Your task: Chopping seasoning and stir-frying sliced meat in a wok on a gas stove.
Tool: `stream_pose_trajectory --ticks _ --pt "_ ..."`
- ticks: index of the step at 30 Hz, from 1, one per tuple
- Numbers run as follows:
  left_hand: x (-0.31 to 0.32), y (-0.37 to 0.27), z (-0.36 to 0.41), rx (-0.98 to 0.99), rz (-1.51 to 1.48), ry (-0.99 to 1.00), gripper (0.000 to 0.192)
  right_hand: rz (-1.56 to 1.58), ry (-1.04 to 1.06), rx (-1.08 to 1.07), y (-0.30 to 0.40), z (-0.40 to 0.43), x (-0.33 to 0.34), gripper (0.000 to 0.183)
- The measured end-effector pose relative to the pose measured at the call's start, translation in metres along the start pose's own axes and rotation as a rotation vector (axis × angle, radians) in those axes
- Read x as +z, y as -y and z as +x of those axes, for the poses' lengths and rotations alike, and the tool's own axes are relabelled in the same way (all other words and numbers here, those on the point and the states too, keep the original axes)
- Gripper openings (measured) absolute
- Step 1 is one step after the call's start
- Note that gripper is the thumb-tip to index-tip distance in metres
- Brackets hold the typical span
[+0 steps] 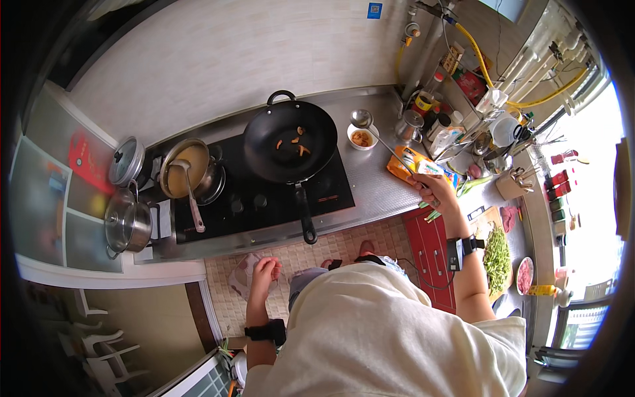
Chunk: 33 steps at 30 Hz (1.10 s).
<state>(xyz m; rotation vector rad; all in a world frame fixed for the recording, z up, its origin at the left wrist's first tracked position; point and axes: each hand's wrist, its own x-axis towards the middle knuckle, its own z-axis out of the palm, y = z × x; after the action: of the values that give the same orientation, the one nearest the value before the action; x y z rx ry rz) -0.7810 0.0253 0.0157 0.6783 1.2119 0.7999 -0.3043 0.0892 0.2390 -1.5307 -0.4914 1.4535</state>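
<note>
My right hand [432, 191] grips the end of a long-handled metal ladle [361, 119]. Its scoop is above the back edge of a small white bowl [351, 141]; whether they touch I cannot tell. Brown pieces in liquid [361, 138] lie in that bowl. To the left, a black wok [268, 154] stands on the cooktop, its long handle towards me, with a few brown pieces [301, 150] in it. Loosely curled, my left hand [268, 270] hangs in front of the counter with nothing visible in it.
A pot of cloudy liquid [166, 173] with a serving spoon [192, 203] is left on the cooktop [278, 213]. Lidded pots [130, 226] stand beyond. An orange packet [397, 168] lies under my right hand. Chopped greens [496, 260] and a meat plate [525, 276] are at right.
</note>
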Motion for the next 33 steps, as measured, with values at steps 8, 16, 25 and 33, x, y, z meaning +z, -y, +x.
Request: stream_pose_trajectory --ticks 8,16,25,33 --pt "0.004 -0.002 -0.010 0.000 0.019 -0.029 0.017 -0.167 0.145 -0.037 0.011 -0.016 0.054 0.018" --pt "-0.006 0.001 -0.030 0.013 -0.028 -0.080 0.017 -0.885 0.016 -0.585 -0.032 0.007 0.100 0.023" --pt "-0.011 0.005 -0.048 -0.031 -0.050 -0.147 0.016 -1.294 -0.033 -0.997 -0.048 0.018 0.096 0.016" --pt "0.014 -0.005 -0.027 -0.047 0.000 -0.031 0.015 -1.602 -0.059 -1.126 -0.098 0.054 0.059 0.022"
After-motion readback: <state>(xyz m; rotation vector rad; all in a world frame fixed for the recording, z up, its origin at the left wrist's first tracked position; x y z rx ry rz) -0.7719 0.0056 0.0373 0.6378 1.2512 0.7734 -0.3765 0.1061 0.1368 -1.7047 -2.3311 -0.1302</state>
